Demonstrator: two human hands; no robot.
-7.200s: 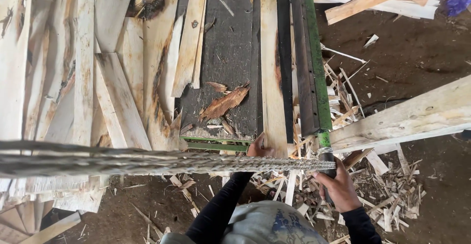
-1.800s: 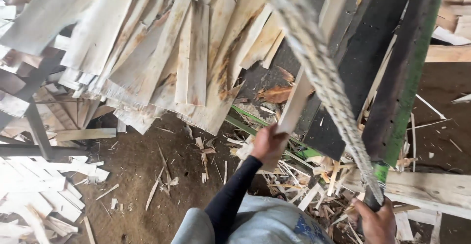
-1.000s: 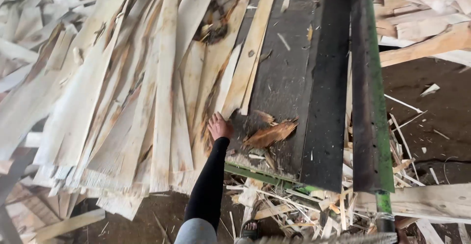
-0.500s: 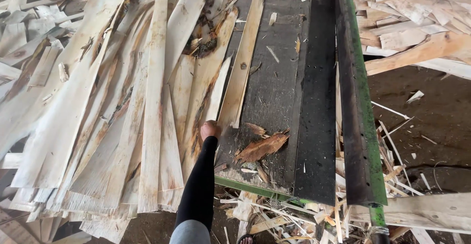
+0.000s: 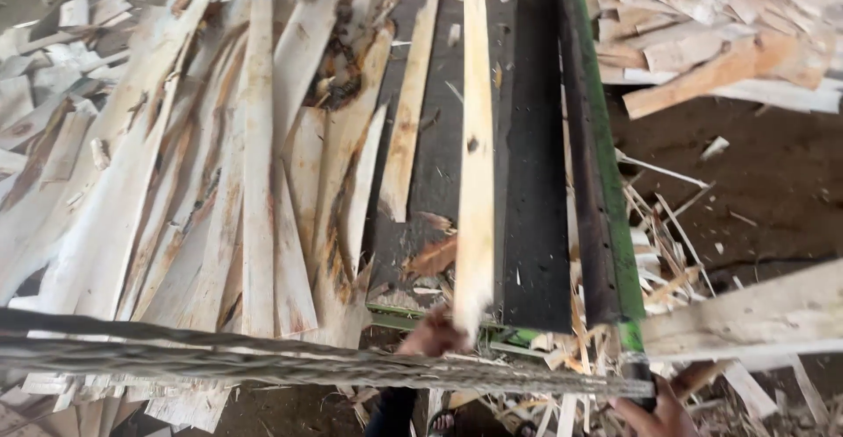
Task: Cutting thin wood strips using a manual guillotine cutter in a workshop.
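Gripping a pale slat [image 5: 474, 182] at its near end, my left hand [image 5: 430, 336]; slat lies along the dark conveyor bed [image 5: 536, 191]. Right hand [image 5: 654, 411] clenches a long grey bundle [image 5: 307, 362], near.

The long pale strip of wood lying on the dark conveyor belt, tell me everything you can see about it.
The wood strip is a long, narrow, pale slat of raw sawn timber with a small dark knot partway along and a rough, blurred near end. It lies flat, lengthwise on the dark belt, running from the top edge of the picture down to the belt's near end. The left hand is at that near end and seems to grip it, though blur hides the fingers. A shorter strip lies beside it, just left.
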